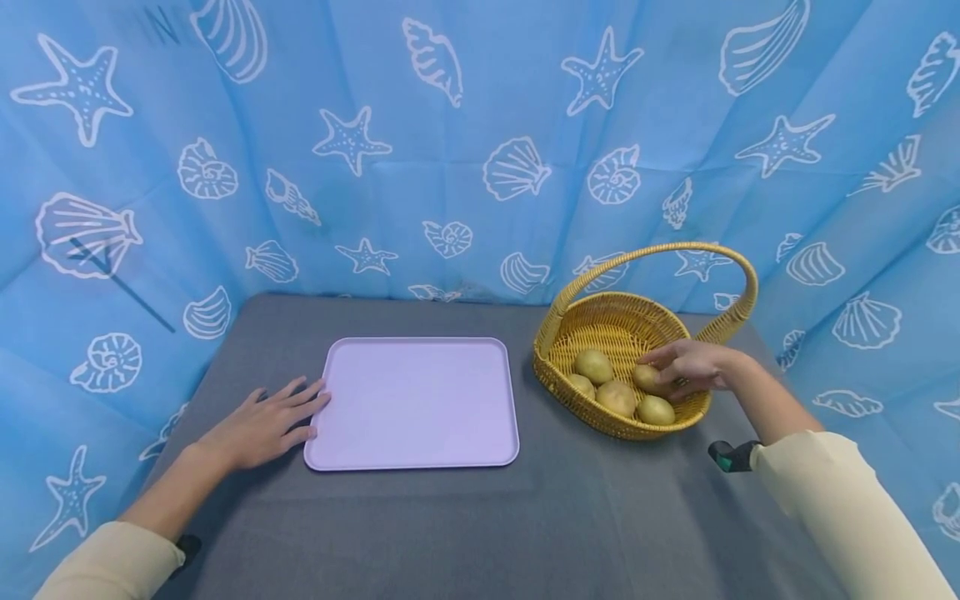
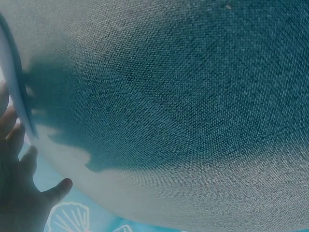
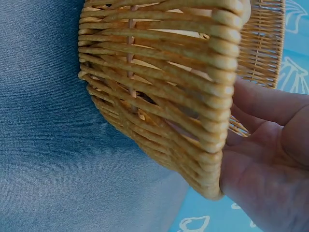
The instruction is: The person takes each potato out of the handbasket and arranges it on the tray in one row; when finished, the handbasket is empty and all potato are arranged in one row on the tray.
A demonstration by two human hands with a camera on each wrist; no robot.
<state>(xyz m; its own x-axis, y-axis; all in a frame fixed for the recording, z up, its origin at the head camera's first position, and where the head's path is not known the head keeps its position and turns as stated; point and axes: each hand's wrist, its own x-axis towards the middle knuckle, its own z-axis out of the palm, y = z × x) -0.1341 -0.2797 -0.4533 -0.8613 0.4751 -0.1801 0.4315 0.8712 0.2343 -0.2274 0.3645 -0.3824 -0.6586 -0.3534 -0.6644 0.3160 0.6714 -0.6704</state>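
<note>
On the right of the table stands a wicker basket (image 1: 600, 321) with a tall arched handle and several potatoes (image 1: 616, 398) inside. My right hand (image 1: 693, 367) reaches over its rim, thumb and fingers around one potato (image 1: 645, 377). In the right wrist view the basket's woven wall (image 3: 169, 72) hides the fingertips of the right hand (image 3: 270, 150). A lilac rectangular tray (image 1: 412, 404) lies flat left of the basket, with nothing on it. My left hand (image 1: 262, 425) is spread, its fingertips touching the tray's left edge.
A grey cloth (image 1: 480, 533) covers the table. Behind and at both sides hangs a blue curtain (image 1: 450, 167) printed with white shells and starfish. The basket's handle (image 1: 660, 250) rises in an arch above the potatoes.
</note>
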